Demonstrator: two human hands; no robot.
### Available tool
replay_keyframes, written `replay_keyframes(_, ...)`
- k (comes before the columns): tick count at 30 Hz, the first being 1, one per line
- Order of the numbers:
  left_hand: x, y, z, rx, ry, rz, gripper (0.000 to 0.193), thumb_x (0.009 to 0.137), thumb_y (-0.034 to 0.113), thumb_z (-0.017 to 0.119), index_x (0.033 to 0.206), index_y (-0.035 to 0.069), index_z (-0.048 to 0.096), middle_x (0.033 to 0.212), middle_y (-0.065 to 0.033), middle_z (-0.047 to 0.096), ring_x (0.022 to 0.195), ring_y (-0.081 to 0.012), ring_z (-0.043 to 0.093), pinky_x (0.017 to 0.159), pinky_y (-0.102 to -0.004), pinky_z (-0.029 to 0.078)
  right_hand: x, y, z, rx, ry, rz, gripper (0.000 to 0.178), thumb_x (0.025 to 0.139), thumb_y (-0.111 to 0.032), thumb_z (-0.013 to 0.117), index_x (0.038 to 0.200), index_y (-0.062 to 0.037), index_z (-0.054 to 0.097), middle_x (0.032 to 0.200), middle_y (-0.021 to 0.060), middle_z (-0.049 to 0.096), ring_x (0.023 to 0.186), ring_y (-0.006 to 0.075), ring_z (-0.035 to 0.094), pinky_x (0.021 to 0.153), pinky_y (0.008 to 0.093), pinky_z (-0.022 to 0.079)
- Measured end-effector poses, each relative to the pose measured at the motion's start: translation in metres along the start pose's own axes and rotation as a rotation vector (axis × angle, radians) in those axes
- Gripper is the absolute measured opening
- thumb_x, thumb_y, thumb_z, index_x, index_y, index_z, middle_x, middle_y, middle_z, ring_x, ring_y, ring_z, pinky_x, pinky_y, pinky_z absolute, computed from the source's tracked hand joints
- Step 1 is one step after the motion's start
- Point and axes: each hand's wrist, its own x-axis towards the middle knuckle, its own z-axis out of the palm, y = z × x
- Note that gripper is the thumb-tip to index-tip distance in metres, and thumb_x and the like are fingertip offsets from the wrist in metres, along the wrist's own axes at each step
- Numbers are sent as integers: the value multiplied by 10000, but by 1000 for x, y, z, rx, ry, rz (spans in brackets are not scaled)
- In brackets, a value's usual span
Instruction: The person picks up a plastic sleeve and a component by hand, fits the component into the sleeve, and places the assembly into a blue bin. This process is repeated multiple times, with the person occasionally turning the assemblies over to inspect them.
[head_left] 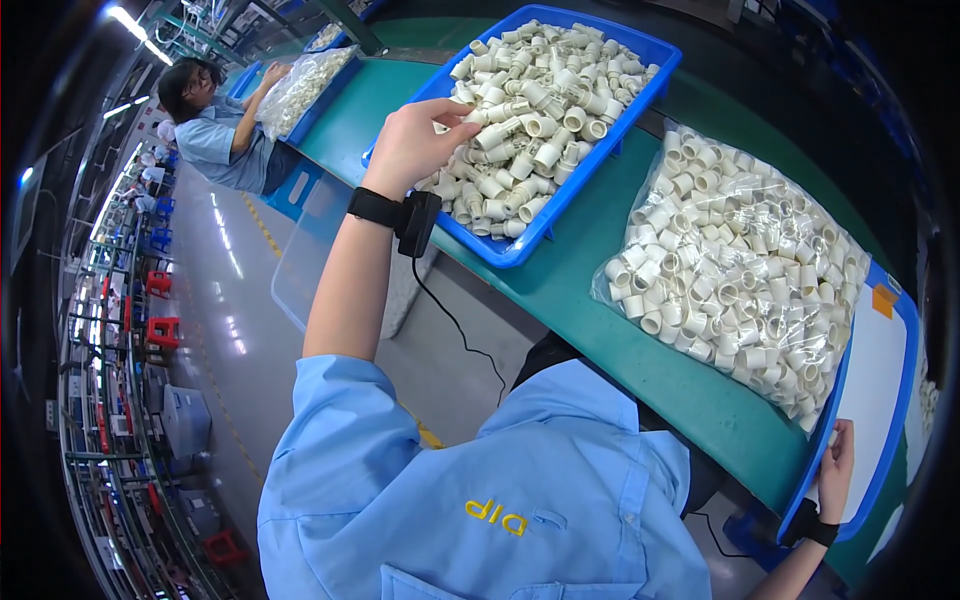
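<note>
Desk (600, 310), green-topped, running diagonally across the view. Item: blue tray (505, 254), rectangular, on the far part of the desk, heaped with white plastic fittings (545, 120), short tubular and elbow-shaped pieces. Left hand (425, 145), over the near left side of this heap, thumb and fingers curved toward one another at the outermost pieces; whether its grip pinches a fitting cannot be told. Left wrist: black band (376, 207) with a boxy black device (417, 225), from which a thin black cable (460, 330) hangs. Item: clear plastic bag (740, 270), bulging with short white tubular fittings, lying on the desk to the right of the tray, its lower right edge against a second tray (878, 390), blue-rimmed and white inside, bearing an orange tag (884, 301). Right hand (838, 470), at the near left rim of this second tray, fingers bent; whether its grip closes on the rim cannot be told. Right wrist: black band. Garment: light blue shirt (570, 460) with yellow lettering. Upper left: co-worker (222, 135) in a blue shirt, hands at another clear bag of white fittings (308, 90). Far left: red stools (162, 331) on a grey floor.
</note>
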Motion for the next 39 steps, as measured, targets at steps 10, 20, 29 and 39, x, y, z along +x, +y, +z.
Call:
replay_keyframes(10, -17, 19, -31, 138, 318, 239, 293, 859, 314, 759, 1061, 102, 756, 907, -64, 749, 749, -184, 705, 674, -312, 538, -5, -29, 4, 59, -28, 124, 305, 866, 45, 466, 1154, -47, 510, 842, -35, 414, 669, 50, 337, 550, 217, 293)
replay_keyframes(20, -112, 116, -134, -294, 736, 957, 261, 1031, 183, 525, 1078, -45, 644, 891, -160, 699, 572, -124, 626, 525, -205, 496, 1, 20, -4, 9, -6, -48, 330, 871, 51, 463, 1187, -31, 514, 985, -9, 471, 774, 79, 379, 704, 241, 351)
replay_keyframes(29, -128, 135, -126, -395, 193, 1306, 485, 1075, 272, 206, 1503, 46, 193, 1337, -245, 496, 744, -326, 681, 463, -263, 590, -1, -8, 3, -60, -2, 43, 334, 905, 23, 469, 1226, -44, 529, 825, -45, 432, 725, 48, 409, 623, 214, 349)
replay_keyframes(39, -90, 159, -112, -451, 310, 1422, 408, 1024, 241, 292, 1376, 36, 292, 1213, -217, 526, 713, -308, 663, 480, -276, 564, -18, 30, -26, -100, 14, -40, 350, 925, 0, 474, 1274, 5, 488, 995, 13, 545, 892, 108, 534, 754, 243, 447)
